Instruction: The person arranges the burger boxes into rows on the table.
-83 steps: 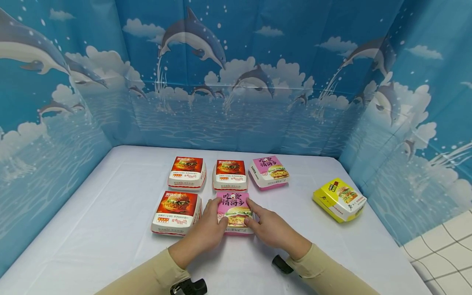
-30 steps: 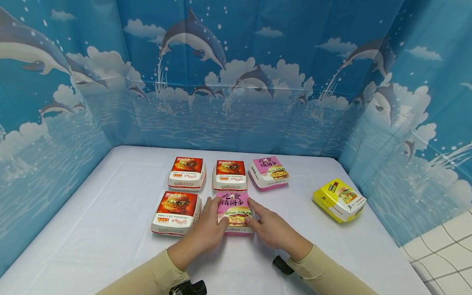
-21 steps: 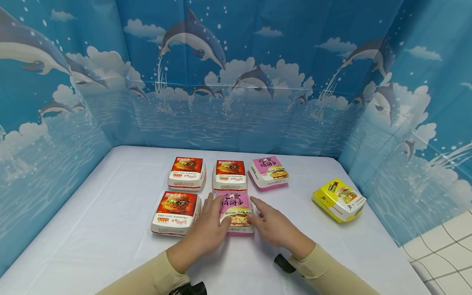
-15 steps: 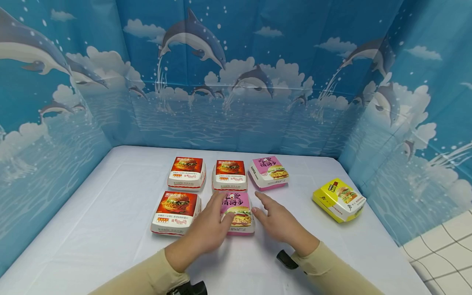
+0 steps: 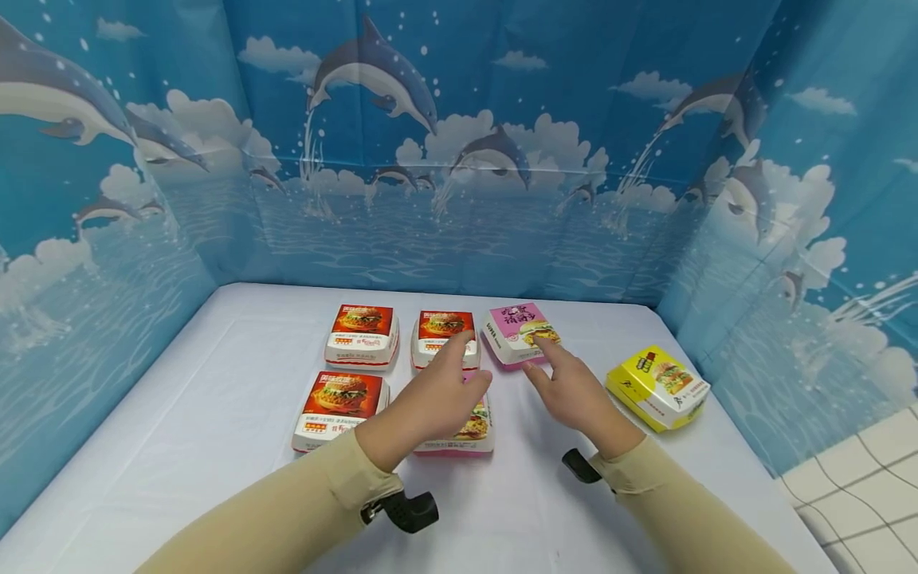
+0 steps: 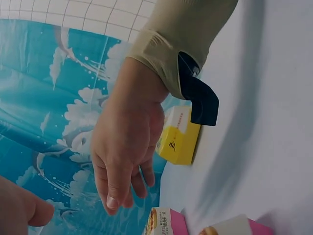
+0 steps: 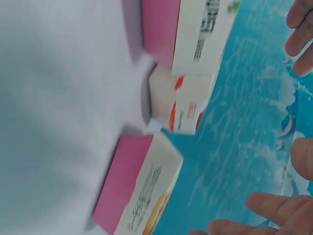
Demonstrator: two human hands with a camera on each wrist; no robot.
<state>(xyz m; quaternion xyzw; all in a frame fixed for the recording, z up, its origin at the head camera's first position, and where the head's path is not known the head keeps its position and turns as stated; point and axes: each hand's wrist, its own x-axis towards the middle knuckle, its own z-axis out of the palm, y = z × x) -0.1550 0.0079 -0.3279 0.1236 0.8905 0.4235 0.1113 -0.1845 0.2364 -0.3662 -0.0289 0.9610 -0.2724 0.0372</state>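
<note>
My left hand (image 5: 441, 399) hovers over the near pink-and-white burger box (image 5: 475, 426) in the head view, hiding much of its lid. Its fingers are extended and hold nothing. To the right, my right hand (image 5: 577, 395) is held up with loose fingers, its fingertips overlapping the front corner of the far pink burger box (image 5: 511, 339). Nothing sits between the two hands. Three red-and-white burger boxes stand beside the pink ones: one at far left (image 5: 362, 339), one at near left (image 5: 337, 406), and one at far middle (image 5: 430, 325), partly behind my left fingers.
A yellow-and-white burger box (image 5: 660, 387) sits at an angle near the table's right edge. White cloth covers the table (image 5: 179, 446). A blue dolphin-print curtain (image 5: 459, 231) rises behind and along both sides. Black camera mounts (image 5: 409, 510) hang from the wrists.
Both hands have let go of the near pink box. They have risen away from it and moved forward and to the right. The boxes stay in nearly the same places.
</note>
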